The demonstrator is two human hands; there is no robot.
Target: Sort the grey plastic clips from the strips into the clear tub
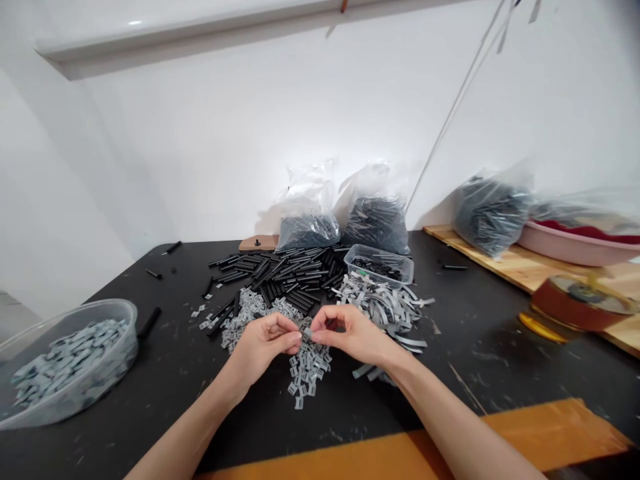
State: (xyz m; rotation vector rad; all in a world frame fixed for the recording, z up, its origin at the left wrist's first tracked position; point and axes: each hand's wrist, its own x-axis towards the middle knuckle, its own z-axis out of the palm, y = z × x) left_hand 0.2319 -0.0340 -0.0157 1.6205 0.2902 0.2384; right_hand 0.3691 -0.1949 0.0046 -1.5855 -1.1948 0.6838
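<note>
Grey piece (307, 331), its direction and long axis too small to read, sits pinched in the right hand (354, 333) beside the left hand (264, 341), itself pinched together, above a near heap (309, 370). Scuffed black table (170, 380); white far wall (225, 140).

Looking now at a plain white wall (240, 147), glowing brightest mid-span, dimming at upper right! Crossed up top by a long pale ledge (200, 39), then on the right by a thin diagonal cord (441, 137). Giving way below to a black, scuffed tabletop (165, 373).
</note>
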